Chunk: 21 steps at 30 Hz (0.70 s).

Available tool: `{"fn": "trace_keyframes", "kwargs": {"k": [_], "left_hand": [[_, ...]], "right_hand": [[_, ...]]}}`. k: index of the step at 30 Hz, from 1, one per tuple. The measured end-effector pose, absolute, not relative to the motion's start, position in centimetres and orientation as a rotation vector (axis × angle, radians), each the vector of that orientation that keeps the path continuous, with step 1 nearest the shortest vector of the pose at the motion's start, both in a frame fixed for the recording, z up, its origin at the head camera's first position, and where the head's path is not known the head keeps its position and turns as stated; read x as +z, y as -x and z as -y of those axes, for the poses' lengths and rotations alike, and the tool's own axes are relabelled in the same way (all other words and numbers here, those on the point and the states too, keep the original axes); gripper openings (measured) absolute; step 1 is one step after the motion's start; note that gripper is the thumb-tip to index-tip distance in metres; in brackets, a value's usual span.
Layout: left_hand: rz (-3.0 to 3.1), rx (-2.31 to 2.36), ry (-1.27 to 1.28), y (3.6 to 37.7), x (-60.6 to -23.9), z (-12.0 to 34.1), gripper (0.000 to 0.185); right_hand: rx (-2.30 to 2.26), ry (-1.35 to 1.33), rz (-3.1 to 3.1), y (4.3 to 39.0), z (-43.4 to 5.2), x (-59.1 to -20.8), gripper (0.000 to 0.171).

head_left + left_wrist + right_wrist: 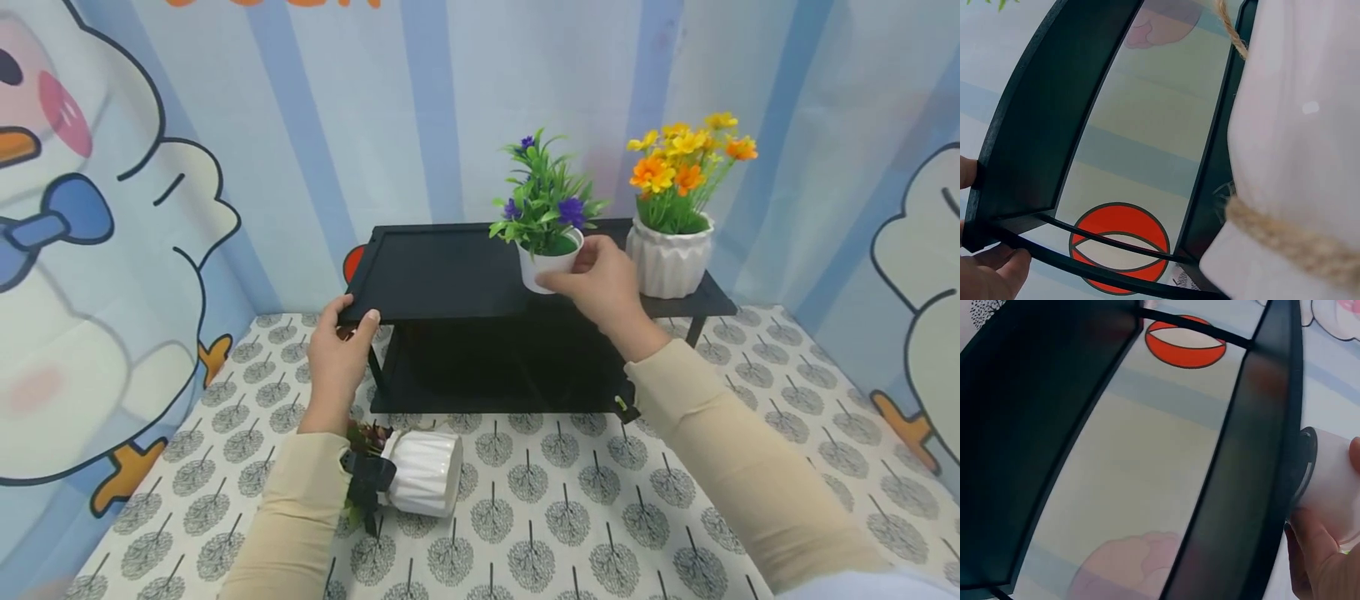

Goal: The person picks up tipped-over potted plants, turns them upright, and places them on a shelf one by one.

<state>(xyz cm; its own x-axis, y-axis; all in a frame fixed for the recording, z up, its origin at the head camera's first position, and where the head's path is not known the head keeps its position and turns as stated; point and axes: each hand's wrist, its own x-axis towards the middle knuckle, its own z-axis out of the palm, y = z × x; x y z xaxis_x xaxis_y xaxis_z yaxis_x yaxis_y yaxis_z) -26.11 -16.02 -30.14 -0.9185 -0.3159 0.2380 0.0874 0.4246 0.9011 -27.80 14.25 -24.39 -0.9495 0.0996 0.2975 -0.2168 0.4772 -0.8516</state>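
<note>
My right hand point(603, 279) pinches a small white pot point(536, 268) by its side, thumb in front; green leaves and purple flowers point(551, 196) rise from it. The pot overlaps the top board of a black two-tier shelf point(442, 267) in the head view. In the right wrist view, the white pot point(1334, 481) has its base right at the board's edge. At the shelf's front left corner, my left hand point(336, 367) grips the top board. In the left wrist view, its fingers point(1007, 269) lie on both sides of the black board point(1054, 106).
A white ribbed pot of yellow and orange flowers point(670, 258) stands on the shelf's right end. Another white ribbed pot point(423, 473) lies on its side before the shelf, its plant partly hidden by my left wrist. A tree-patterned cloth point(570, 517) covers the table; a cartoon curtain point(495, 100) hangs behind.
</note>
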Motion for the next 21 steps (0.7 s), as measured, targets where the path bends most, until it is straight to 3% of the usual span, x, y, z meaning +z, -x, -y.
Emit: {"fn": "trace_keyframes", "kwargs": {"k": [21], "left_hand": [[2.289,-1.493,-0.180,26.0,-30.2,16.0,0.056]], "right_hand": [[1.417,-0.048,2.495,29.3,-13.8,-25.8,0.064]]}}
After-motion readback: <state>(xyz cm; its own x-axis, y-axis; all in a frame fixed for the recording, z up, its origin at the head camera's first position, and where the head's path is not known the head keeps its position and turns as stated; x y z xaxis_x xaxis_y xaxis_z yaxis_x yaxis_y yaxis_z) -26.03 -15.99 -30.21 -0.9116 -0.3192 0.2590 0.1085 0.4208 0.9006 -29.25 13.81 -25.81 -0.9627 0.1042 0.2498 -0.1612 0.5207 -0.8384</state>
